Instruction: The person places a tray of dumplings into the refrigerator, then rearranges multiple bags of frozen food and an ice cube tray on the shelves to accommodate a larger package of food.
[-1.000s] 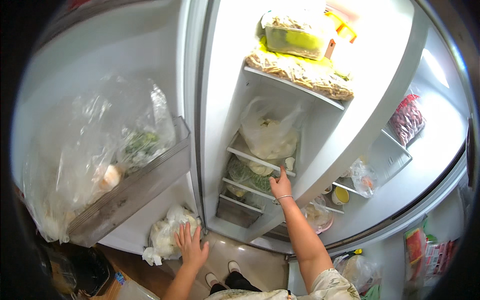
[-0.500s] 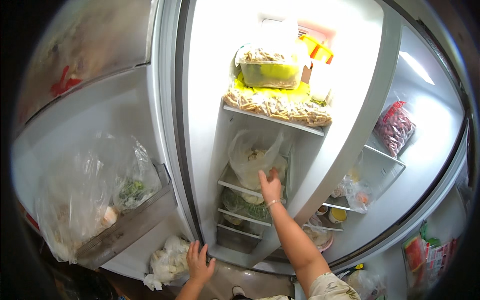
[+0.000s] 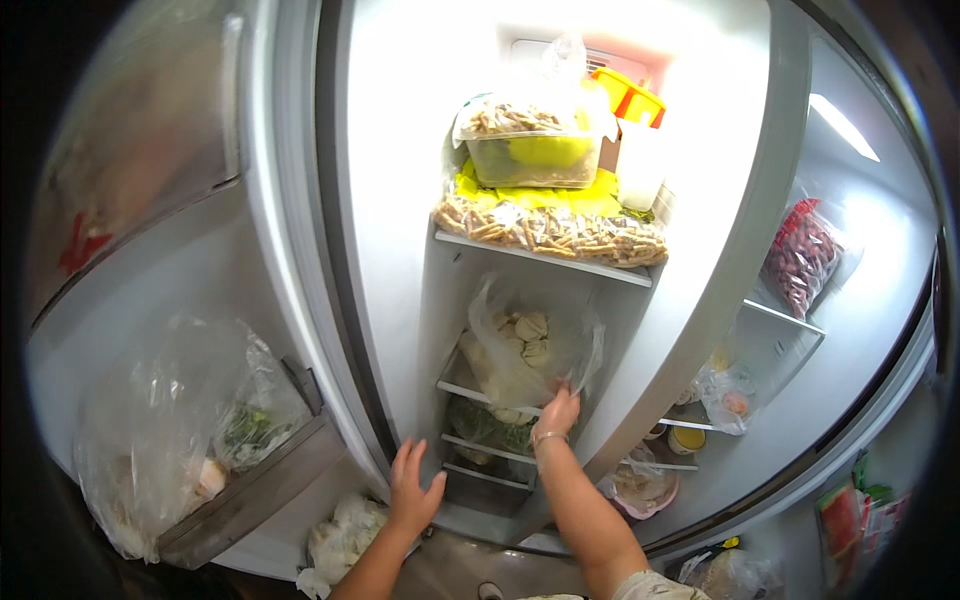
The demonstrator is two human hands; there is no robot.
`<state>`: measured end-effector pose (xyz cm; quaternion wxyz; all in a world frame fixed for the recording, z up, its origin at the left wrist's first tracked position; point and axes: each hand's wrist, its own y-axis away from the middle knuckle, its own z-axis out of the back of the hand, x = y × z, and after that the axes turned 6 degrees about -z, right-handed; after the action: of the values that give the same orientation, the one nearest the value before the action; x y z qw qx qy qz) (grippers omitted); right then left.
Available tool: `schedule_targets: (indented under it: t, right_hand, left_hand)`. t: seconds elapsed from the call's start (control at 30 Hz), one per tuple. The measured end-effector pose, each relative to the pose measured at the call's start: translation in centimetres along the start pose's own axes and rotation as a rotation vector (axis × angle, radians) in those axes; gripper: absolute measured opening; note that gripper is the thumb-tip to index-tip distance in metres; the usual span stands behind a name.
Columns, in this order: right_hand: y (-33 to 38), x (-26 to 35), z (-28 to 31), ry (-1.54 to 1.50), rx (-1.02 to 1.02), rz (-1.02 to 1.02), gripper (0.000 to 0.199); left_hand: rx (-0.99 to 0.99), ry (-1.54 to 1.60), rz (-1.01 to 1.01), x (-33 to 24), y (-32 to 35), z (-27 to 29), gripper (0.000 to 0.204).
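A thin clear plastic bag (image 3: 488,368) of pale rounded pieces, perhaps dumplings, lies on a middle shelf of the open fridge. Its mouth is loose and open toward me. My right hand (image 3: 558,412) pinches the bag's lower right side, with the fingertips partly hidden in the film. My left hand (image 3: 412,485) is empty, its fingers spread, low near the fridge's left edge. Just beneath the dumpling bag, a bag of leafy greens (image 3: 470,422) rests on a lower shelf.
Above, a shelf carries a bag of tan sticks (image 3: 550,232) and a clear tub (image 3: 530,158). The left door (image 3: 262,488) holds bulky bags in its bin. On the right, a bag of red pieces (image 3: 803,262) and a yellow-topped cup (image 3: 686,440) stand on shelves.
My right hand has gone down and right onto the bag's side, and the bag's mouth has opened wider, showing more pieces. My left hand has risen slightly. The view has shifted.
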<state>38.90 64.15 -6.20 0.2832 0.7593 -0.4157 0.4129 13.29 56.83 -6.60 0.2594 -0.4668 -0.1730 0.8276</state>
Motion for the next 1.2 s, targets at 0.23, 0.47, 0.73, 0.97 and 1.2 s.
schedule_targets:
  t: [0.23,0.47,0.73,0.97,1.2]
  right_hand:
    - [2.1,-1.3,4.3,0.079,0.119,-0.008,0.029]
    - [2.4,-1.3,5.4,0.164,0.294,-0.034,0.042]
    - [1.9,0.3,4.5,0.349,0.262,0.178,0.054]
    - [2.9,4.0,1.7,0.750,0.392,1.046,0.066]
    - [1.9,7.0,-1.8,1.037,0.564,1.033,0.044]
  left_hand:
    - [-0.016,0.081,-0.521,-6.9,-14.1,-7.0,0.043]
    - [0.597,-0.110,-0.194,-5.0,-22.9,-14.6,0.036]
    - [0.369,-0.375,-0.247,1.7,-23.4,-18.4,0.027]
    - [0.223,-0.429,-0.438,1.6,-24.8,-19.8,0.026]
    - [0.385,-0.583,-0.433,2.1,-27.9,-19.1,0.024]
